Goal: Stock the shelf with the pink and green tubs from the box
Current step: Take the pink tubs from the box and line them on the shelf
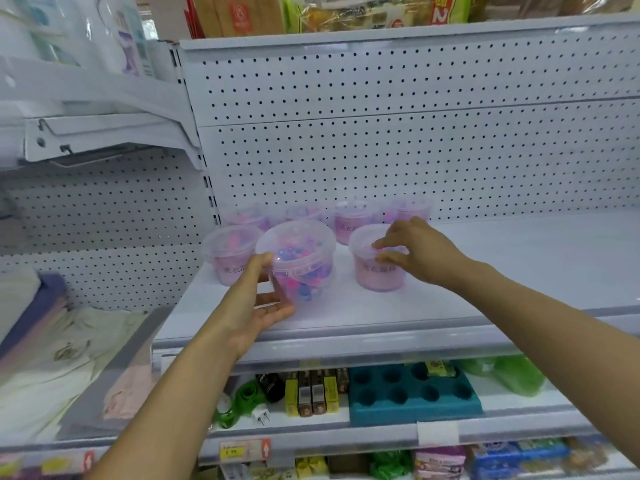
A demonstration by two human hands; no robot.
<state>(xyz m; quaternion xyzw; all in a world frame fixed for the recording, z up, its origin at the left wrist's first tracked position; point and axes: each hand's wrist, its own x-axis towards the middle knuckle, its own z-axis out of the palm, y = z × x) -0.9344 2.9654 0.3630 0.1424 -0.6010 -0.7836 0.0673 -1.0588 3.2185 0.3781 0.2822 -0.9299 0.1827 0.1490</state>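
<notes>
My left hand (pixel 258 306) grips a clear lidded tub of pink and blue beads (pixel 299 258), tilted toward me just above the white shelf (pixel 485 271). My right hand (pixel 415 252) rests with fingers spread on the lid of a pink tub (pixel 375 275) standing upright on the shelf. Another pink tub (pixel 228 252) stands to the left, touching or nearly touching the tilted one. Several more pink tubs (pixel 349 220) line the pegboard at the back. No green tub and no box are in view.
The shelf stretches bare to the right of the tubs. The white pegboard wall (pixel 381 133) closes the back. A lower shelf holds a teal tray with holes (pixel 412 393), small boxes and green packs. Folded cloth (pixel 52 358) lies in the bay at left.
</notes>
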